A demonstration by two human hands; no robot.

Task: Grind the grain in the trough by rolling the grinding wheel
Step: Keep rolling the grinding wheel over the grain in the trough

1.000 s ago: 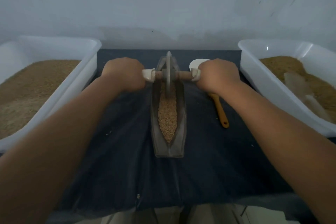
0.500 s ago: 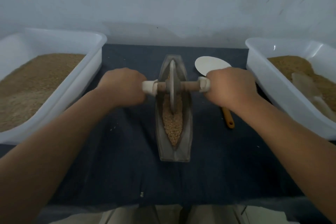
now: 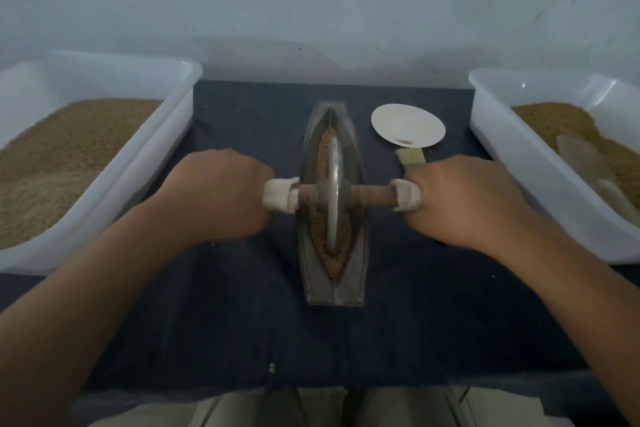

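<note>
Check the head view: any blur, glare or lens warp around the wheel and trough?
Head view: dim, bluish light, no hard shadows; grinding wheel and trough read fairly sharp; left hand and right hand slightly smeared, forearms more so; wide-angle warp tilts the left tub outward; one small glint on the right tub.

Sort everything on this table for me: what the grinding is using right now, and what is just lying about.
In use:
grinding wheel
trough
grain inside it
left hand and right hand, each gripping an axle end

Lying about:
white plate
brush beside it
left tub and right tub, both holding grain
</note>
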